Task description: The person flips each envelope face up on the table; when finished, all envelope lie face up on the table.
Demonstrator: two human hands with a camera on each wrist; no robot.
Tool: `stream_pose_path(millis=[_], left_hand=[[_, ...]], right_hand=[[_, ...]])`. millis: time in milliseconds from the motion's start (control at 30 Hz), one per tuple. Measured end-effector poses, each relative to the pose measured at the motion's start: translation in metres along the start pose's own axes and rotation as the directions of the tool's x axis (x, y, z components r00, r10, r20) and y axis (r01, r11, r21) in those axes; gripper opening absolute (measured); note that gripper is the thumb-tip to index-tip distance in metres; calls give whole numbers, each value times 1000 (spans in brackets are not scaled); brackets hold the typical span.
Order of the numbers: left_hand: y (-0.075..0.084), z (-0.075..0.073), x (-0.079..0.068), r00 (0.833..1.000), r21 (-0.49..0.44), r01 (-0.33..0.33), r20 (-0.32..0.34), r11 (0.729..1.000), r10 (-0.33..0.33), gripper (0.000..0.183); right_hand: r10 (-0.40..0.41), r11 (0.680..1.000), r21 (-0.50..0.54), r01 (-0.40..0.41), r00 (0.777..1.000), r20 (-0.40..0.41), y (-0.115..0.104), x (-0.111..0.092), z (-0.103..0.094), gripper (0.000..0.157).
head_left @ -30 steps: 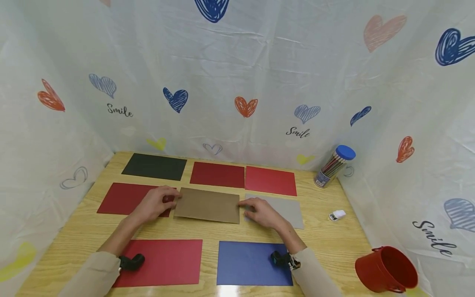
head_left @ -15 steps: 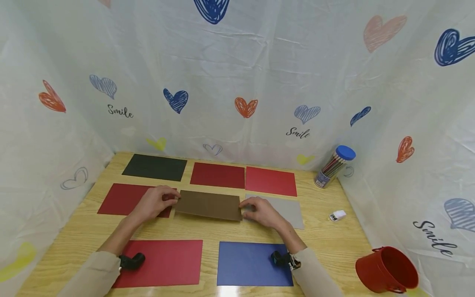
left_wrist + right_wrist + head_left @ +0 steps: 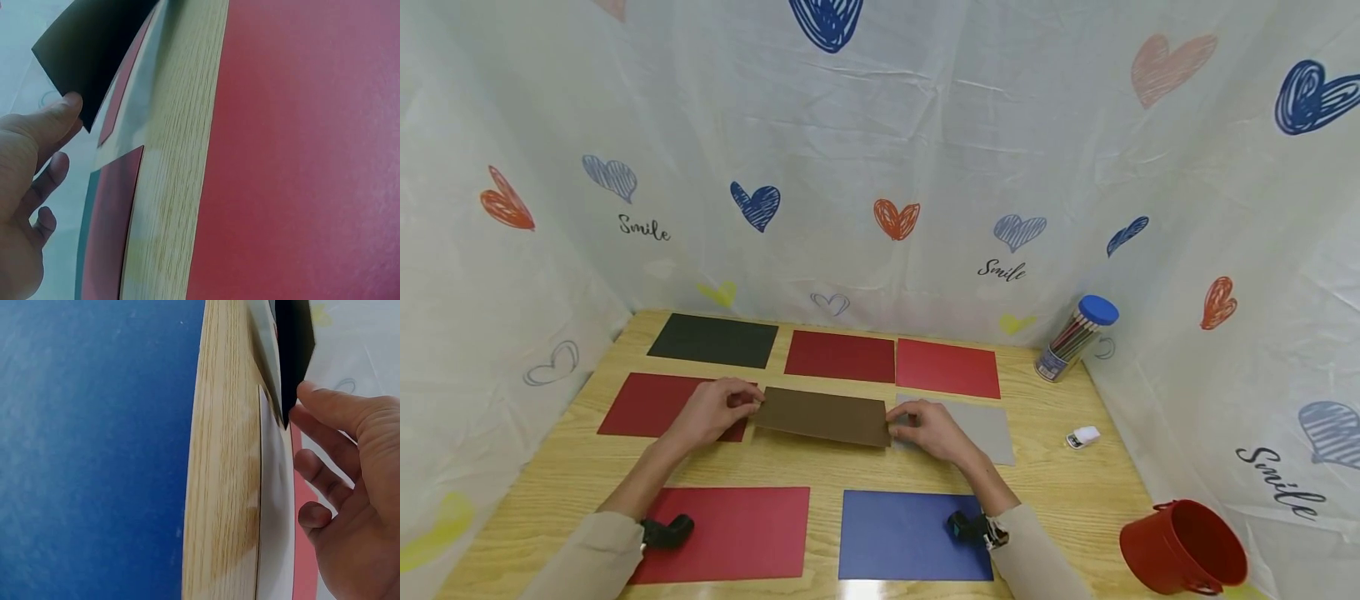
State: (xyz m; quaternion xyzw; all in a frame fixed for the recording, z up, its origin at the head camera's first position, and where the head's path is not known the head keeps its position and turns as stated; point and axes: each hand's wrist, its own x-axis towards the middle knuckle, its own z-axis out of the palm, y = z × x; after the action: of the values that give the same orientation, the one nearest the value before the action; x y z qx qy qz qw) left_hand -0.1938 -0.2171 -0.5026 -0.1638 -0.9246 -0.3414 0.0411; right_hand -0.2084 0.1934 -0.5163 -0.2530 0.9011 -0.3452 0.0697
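Lying nearest the person, a red sheet (image 3: 745, 533) at left and a blue sheet (image 3: 917, 529) at right sit flat on the table (image 3: 565, 483) beneath the forearms, with a red bucket (image 3: 1150, 546) at the near right. Beyond these two sheets, the brown sheet (image 3: 823, 415) spans the gap between the hands, its long axis running left to right, the right end slightly nearer. The left hand (image 3: 717, 410) is at its left edge and the right hand (image 3: 928, 427) at its right edge; both touch it, so neither is closer. Each hand pinches its edge between thumb and forefinger, the remaining fingers bent loosely and off the sheet. The forearms slant inward, palms facing each other across it. The brown sheet is tilted, its near edge raised, with shadow below; whether the far edge touches the table is hard to tell. The left hand is over a dark red sheet (image 3: 647, 404), the right over a grey sheet (image 3: 981, 429), with a white bottle (image 3: 1083, 437) farther right. Farthest are a dark green sheet (image 3: 713, 339), two more red sheets (image 3: 840, 356) and a pencil tub (image 3: 1067, 342) before the curtain (image 3: 835, 125).
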Motion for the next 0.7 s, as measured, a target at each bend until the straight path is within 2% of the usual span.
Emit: stream_pose_path(millis=[167,367,533,700], left_hand=[[2,0,-1,1000,-3,5,-8,1000,-5,14],[2,1,-1,1000,-12,21,-19,1000,-22,13],[1,1,-1,999,-9,29,-33,1000,-29,12],[2,2,0,998,-33,30,-60,999,-32,11]], right_hand=[[-8,1000,21,9,1000,-18,0,-1,-1,17],[23,999,48,-21,999,-42,-2,-1,-1,16],[10,998,60,-6,998,-62,-3,0,-2,18],[-2,998,69,11,992,-123,-4,0,-2,14]])
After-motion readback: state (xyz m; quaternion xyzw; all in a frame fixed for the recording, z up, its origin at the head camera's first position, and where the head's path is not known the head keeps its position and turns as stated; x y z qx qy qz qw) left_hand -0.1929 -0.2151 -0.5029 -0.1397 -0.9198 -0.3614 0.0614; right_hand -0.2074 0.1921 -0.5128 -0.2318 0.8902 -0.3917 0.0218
